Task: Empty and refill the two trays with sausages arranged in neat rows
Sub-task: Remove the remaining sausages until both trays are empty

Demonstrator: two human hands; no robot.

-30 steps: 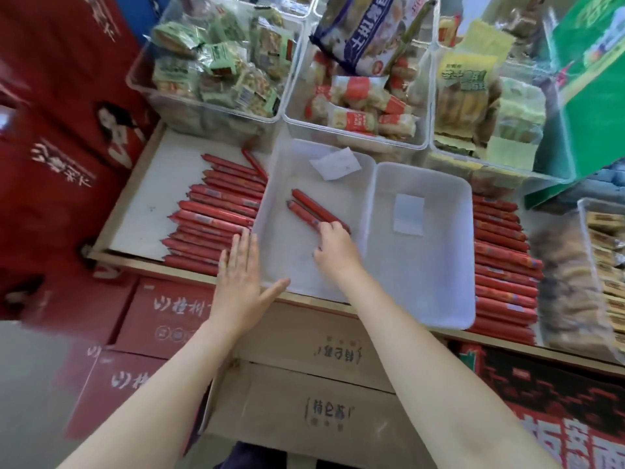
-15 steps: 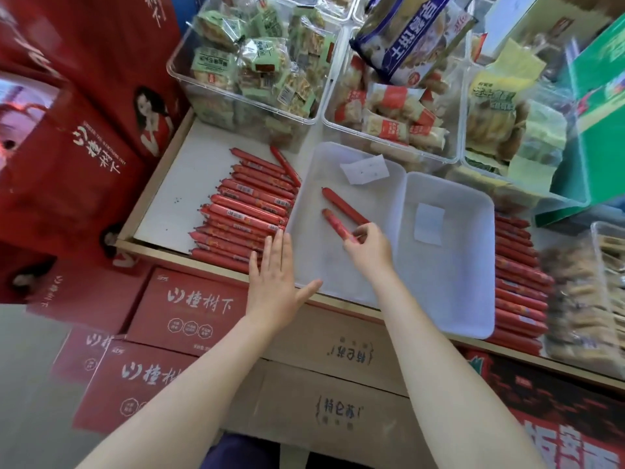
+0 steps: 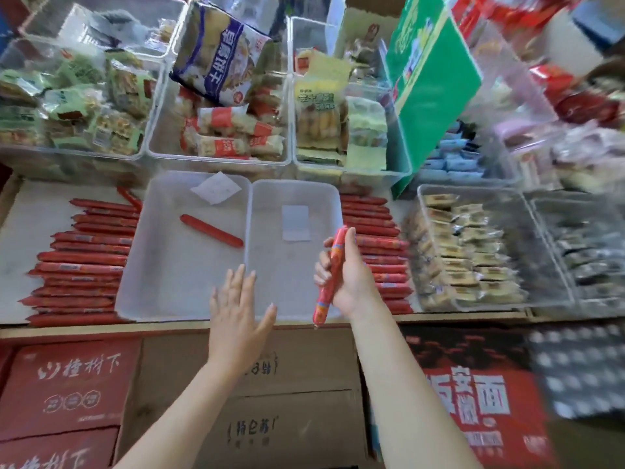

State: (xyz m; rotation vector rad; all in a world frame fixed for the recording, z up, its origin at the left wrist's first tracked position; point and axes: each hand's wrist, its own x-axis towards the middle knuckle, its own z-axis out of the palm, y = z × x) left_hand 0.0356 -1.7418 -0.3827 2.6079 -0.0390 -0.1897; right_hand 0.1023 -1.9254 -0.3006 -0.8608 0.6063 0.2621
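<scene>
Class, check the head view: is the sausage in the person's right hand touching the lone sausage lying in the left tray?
Apart. The head view shows bare tray floor between the held sausage and the lone sausage.

Two bare forearms in view, no sleeves reaching the visible part. Left hand (image 3: 236,308) and right hand (image 3: 348,275): no gloves, rings, watch or wristbands visible. Nails short and unpainted, as far as blur allows.
</scene>
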